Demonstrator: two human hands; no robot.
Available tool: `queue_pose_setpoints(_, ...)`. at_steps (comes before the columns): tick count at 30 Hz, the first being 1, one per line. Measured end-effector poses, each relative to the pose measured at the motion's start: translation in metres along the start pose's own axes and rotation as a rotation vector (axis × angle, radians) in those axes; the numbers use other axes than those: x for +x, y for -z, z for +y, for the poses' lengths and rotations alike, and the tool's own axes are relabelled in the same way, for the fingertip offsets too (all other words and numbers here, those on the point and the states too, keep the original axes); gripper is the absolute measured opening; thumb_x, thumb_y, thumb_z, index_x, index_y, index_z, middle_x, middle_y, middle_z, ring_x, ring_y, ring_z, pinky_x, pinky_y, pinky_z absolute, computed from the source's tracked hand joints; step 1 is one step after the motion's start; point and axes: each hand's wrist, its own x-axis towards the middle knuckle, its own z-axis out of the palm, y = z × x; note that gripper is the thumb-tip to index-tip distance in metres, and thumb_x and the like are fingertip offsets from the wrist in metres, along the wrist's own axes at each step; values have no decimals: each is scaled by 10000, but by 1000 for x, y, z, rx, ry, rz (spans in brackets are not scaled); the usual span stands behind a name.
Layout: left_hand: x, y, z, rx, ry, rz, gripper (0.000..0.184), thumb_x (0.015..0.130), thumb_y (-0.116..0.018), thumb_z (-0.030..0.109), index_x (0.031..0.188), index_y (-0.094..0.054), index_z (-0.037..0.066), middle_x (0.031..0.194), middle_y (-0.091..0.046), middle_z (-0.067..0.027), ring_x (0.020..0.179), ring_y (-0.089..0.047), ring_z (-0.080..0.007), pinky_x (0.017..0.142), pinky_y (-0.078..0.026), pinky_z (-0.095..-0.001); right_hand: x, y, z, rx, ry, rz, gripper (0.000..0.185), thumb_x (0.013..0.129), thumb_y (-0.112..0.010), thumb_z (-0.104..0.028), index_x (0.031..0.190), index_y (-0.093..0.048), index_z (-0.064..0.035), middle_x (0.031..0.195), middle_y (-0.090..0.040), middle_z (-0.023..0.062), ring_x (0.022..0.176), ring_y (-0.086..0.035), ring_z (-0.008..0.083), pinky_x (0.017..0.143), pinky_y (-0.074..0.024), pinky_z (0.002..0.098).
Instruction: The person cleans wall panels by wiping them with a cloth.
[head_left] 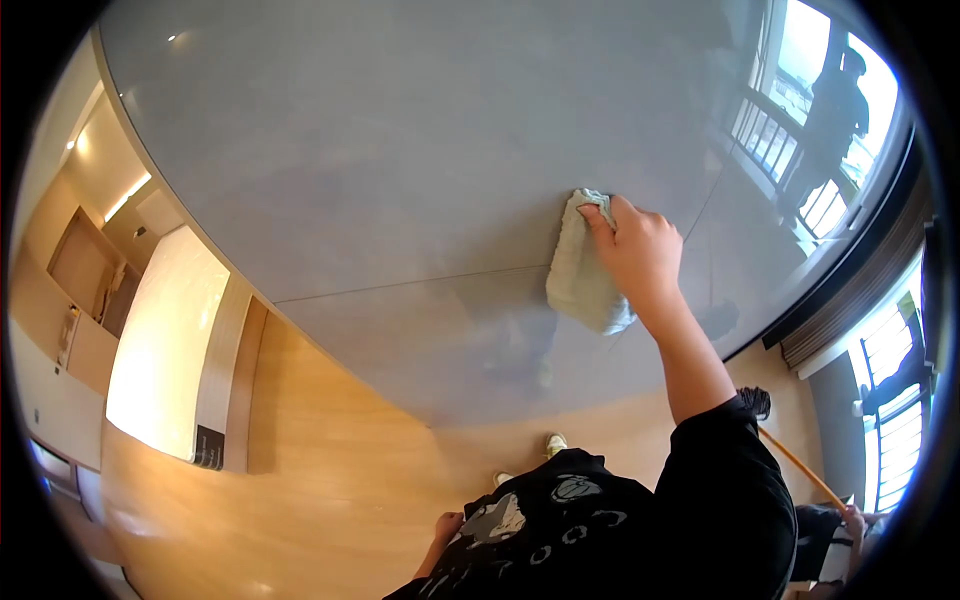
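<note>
My right hand point(640, 245) grips a pale, folded cloth point(585, 265) by its upper edge. The cloth lies flat against a large glossy grey panel point(400, 180), across a thin dark seam. My left hand point(448, 525) hangs low beside my black shirt, away from the panel. Its fingers look curled in, and whether they hold anything is too small to tell.
At the lower right another person's hand point(854, 520) holds an orange pole point(800, 465). A white-topped counter point(165, 345) stands at the left on a wooden floor point(320, 430). A window point(895, 400) and curtain point(860, 280) are at the right.
</note>
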Motion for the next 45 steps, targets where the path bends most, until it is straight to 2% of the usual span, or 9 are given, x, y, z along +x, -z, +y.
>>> queue_pose_setpoints(6,11,2,-15,-205,72,-49,376,872,-579,339,884,-704,-16,746,-707,-129,678,-686,-220,640,-543,-372,-21,-29,-8,117,-14,84,490,871,-713,-402,595,-446,-98,483,-485,73,410,-453,296,386,-359,367)
queue_pose_setpoints(14,16,32,78,-431,34,162,343,910,-608,310,966,-669,-23,797,-694,-102,678,-650,-171,644,-526,-320,-102,-29,25,344,-29,-38,452,797,-777,-299,584,-444,-80,486,-477,98,414,-478,312,401,-371,378)
queue_pose_setpoints(20,-12,77,232,-425,-396,246,261,968,-589,232,1042,-637,-13,912,-681,-106,787,-638,-171,726,-515,-312,-145,-35,-8,517,289,-223,372,751,-791,-301,632,-509,-90,564,-552,80,483,-553,299,446,-428,400)
queue_pose_setpoints(24,-116,145,395,-366,-1069,491,290,907,-631,127,1170,-590,9,1147,-605,-166,931,-625,-268,791,-502,-370,-150,-23,-34,660,352,-306,335,740,-788,-285,661,-533,-83,615,-579,74,510,-554,297,462,-434,393)
queue_pose_setpoints(26,-130,158,421,-251,-1096,474,297,879,-647,106,1159,-599,17,1135,-621,-156,943,-614,-315,829,-490,-402,-154,-18,-39,698,341,-337,321,735,-788,-274,674,-541,-77,635,-585,73,528,-559,295,469,-438,392)
queue_pose_setpoints(30,-146,157,428,-442,-815,267,274,855,-648,78,1121,-613,23,1127,-642,-138,992,-588,-353,900,-446,-441,-164,-3,-46,784,243,-369,276,740,-783,-203,721,-565,-35,675,-583,97,573,-556,325,493,-429,410)
queue_pose_setpoints(33,-159,161,431,-244,-1030,556,230,868,-616,67,1093,-599,28,1076,-645,-128,991,-589,-330,889,-426,-431,-174,7,-54,813,194,-396,250,765,-768,-165,753,-571,-12,715,-585,121,597,-552,348,512,-430,427)
queue_pose_setpoints(42,-159,170,439,-353,-1168,735,185,863,-627,123,1000,-548,26,876,-551,-129,800,-515,-341,738,-414,-419,-171,22,-53,918,331,-437,219,794,-753,-176,825,-603,-20,827,-652,120,654,-627,327,568,-503,404)
queue_pose_setpoints(45,-161,204,455,-83,-1344,910,291,865,-707,250,984,-553,34,856,-544,-106,770,-507,-321,703,-410,-420,-163,21,-35,922,324,-349,165,799,-718,-121,885,-628,-13,910,-678,141,740,-660,329,636,-530,398)
